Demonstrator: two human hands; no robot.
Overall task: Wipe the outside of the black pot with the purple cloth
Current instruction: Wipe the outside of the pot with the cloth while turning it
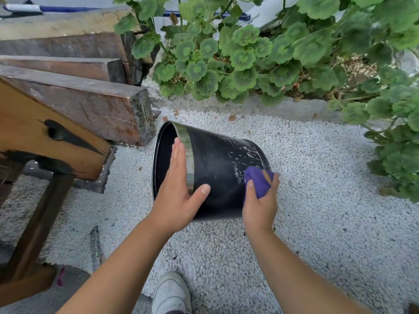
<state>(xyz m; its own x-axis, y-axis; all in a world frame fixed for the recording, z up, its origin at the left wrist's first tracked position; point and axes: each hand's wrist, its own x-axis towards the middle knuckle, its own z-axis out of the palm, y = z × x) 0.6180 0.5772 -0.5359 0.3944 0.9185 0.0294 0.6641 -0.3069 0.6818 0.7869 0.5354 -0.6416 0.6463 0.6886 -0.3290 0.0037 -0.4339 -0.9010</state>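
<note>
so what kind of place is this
Most likely a garden or yard outdoors: white gravel covers the ground, a leafy green plant grows along a stone edge, and weathered timber beams are stacked on the left.

Soft, even daylight fills the scene — bright but without hard sun, so shadows stay faint. The black pot point(217, 173) throws only a weak, diffuse shade on the white gravel point(317, 211) just below the hands, and the arms cast almost none. A pale sheen runs along the pot's rim band beside the left hand point(179, 189), with small whitish glints on its wall above the right hand point(260, 200). The gravel reads near-white yet keeps its grain. Focus is sharp around both hands; the leaves point(249, 60) far above them look slightly soft. Wide-angle distortion bends the wooden beams point(79, 105) left of the hands and stretches the forearms toward the bottom edge — corners smear a little.
</note>
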